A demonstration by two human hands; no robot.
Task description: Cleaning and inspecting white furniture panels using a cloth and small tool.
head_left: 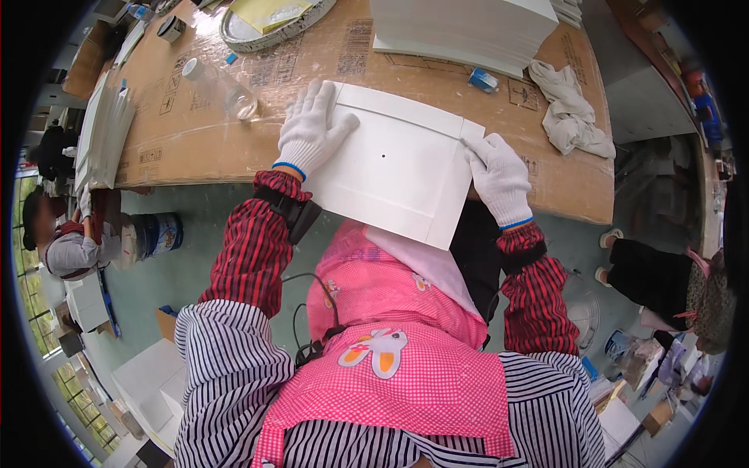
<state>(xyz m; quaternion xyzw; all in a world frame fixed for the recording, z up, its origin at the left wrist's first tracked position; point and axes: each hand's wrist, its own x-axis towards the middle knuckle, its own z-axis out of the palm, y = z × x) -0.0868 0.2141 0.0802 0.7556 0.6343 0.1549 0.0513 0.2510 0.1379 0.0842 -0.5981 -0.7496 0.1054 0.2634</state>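
Note:
A white framed panel (394,156) with a small dark hole near its middle lies at the near edge of the cardboard-covered table. Its lower part juts out over the edge toward my pink apron. Flat on its upper left side rests my left hand (312,131), in a white knit glove, fingers stretched and thumb apart. My right hand (499,178), gloved the same way, is closed at the panel's right edge with bent fingers against the frame; part of its grip is hidden.
Near my left hand a clear bottle (226,92) lies on the table (164,148). Farther back are a round tray (273,35), a stack of white panels (460,31), a small blue item (484,79) and a white cloth (569,109). More panels (105,129) stand left. Other people are on both sides.

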